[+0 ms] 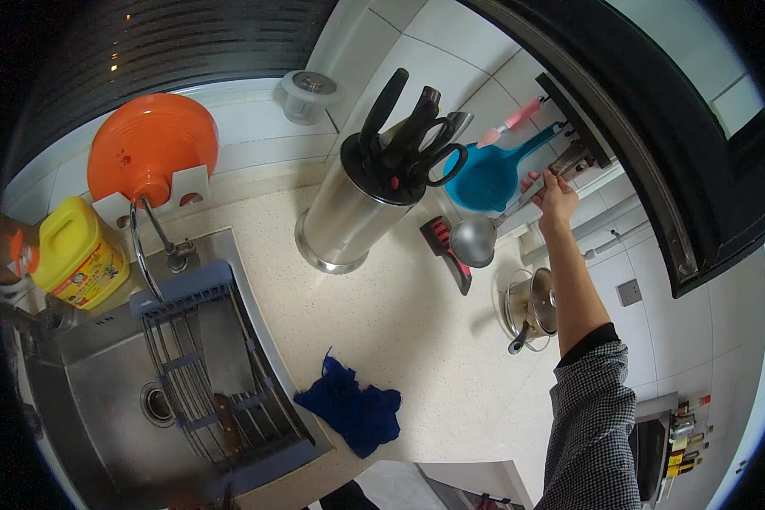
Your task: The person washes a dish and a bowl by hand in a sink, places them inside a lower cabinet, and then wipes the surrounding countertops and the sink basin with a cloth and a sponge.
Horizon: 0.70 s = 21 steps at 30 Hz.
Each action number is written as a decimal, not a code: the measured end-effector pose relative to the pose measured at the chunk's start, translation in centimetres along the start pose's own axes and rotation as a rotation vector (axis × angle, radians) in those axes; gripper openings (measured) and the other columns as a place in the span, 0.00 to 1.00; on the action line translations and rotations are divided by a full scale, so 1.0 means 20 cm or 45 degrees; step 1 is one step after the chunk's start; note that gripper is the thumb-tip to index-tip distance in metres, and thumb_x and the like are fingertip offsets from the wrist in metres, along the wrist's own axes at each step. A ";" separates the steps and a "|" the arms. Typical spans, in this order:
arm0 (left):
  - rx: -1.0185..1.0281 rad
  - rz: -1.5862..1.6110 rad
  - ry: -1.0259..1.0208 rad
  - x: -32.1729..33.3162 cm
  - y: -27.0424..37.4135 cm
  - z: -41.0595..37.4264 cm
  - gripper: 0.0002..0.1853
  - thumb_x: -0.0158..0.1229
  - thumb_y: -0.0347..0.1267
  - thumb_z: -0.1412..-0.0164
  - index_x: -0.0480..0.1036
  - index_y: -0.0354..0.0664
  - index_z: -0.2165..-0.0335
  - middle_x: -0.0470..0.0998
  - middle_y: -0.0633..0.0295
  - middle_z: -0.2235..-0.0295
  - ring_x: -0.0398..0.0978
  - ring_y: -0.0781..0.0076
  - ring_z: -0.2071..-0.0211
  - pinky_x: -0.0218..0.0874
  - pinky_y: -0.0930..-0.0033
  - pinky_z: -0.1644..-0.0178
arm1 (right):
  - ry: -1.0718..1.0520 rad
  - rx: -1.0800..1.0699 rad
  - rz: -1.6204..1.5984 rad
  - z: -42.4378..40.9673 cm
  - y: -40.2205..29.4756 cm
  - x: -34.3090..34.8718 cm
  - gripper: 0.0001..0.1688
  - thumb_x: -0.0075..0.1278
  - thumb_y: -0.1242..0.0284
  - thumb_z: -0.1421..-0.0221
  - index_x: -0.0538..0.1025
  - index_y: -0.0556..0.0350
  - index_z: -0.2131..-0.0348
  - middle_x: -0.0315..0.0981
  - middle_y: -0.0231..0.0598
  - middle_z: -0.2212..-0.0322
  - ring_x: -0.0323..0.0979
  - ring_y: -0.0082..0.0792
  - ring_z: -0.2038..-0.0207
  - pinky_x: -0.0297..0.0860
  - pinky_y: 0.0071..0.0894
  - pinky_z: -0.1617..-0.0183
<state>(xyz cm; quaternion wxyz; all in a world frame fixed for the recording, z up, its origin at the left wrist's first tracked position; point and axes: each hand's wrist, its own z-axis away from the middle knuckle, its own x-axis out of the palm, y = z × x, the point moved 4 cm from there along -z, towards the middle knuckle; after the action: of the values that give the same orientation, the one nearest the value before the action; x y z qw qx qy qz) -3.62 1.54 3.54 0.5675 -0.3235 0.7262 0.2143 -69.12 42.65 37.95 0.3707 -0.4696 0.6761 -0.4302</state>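
Observation:
My right hand (556,199) reaches up to the rack at the right wall, its fingers closed round the handle of a metal ladle (473,241). The ladle's bowl hangs down to the left, over the counter. Beside it a blue plastic strainer (484,178) and a pink-handled tool (521,115) hang from hooks. A steel knife block (357,213) holding knives and scissors stands left of the ladle. A black and red knife sharpener (447,255) lies below the ladle's bowl. My left hand is out of view.
A cleaver (224,350) lies on the rack over the sink (102,382). A blue cloth (357,408) lies on the counter (370,319). A lidded pot (529,306) stands near my right forearm. A dark cabinet edge (650,210) overhangs the right side.

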 end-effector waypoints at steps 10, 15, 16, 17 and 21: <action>0.007 0.001 -0.023 0.02 0.04 -0.03 0.26 0.50 0.58 0.50 0.73 0.49 0.66 0.73 0.60 0.63 0.67 0.57 0.57 0.55 0.49 0.60 | -0.034 -0.016 0.047 0.06 0.01 0.04 0.09 0.44 0.74 0.40 0.69 0.67 0.66 0.75 0.48 0.73 0.76 0.39 0.77 0.74 0.35 0.76; 0.003 -0.008 -0.027 0.03 0.07 -0.04 0.26 0.51 0.57 0.51 0.73 0.49 0.66 0.72 0.60 0.64 0.67 0.57 0.58 0.55 0.49 0.60 | 0.047 -0.038 -0.028 0.02 -0.01 0.08 0.10 0.44 0.74 0.41 0.69 0.67 0.66 0.75 0.49 0.73 0.75 0.37 0.78 0.73 0.33 0.77; -0.002 -0.012 -0.028 0.03 0.07 -0.04 0.25 0.51 0.57 0.51 0.73 0.49 0.66 0.72 0.60 0.64 0.67 0.57 0.58 0.55 0.49 0.60 | 0.061 -0.009 -0.030 0.02 0.00 0.10 0.10 0.44 0.74 0.41 0.69 0.67 0.66 0.75 0.49 0.73 0.75 0.37 0.78 0.73 0.33 0.78; -0.010 -0.018 -0.029 0.03 0.07 -0.04 0.25 0.52 0.57 0.52 0.73 0.49 0.66 0.72 0.60 0.64 0.67 0.58 0.58 0.55 0.49 0.59 | 0.074 0.020 -0.033 0.02 0.02 0.12 0.10 0.45 0.74 0.40 0.69 0.66 0.66 0.75 0.49 0.73 0.75 0.37 0.78 0.73 0.33 0.78; 0.014 -0.005 -0.040 0.04 0.09 -0.06 0.25 0.53 0.56 0.52 0.72 0.49 0.66 0.72 0.60 0.64 0.67 0.58 0.58 0.55 0.49 0.59 | 0.078 0.052 0.047 -0.01 0.09 0.05 0.10 0.45 0.73 0.40 0.69 0.65 0.66 0.75 0.48 0.74 0.75 0.36 0.78 0.72 0.31 0.79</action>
<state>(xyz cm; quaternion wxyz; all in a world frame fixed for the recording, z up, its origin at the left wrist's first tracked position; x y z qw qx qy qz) -5.84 1.78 3.05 0.5812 -0.3184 0.7177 0.2142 -70.08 42.03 36.24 0.3671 -0.4360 0.6867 -0.4512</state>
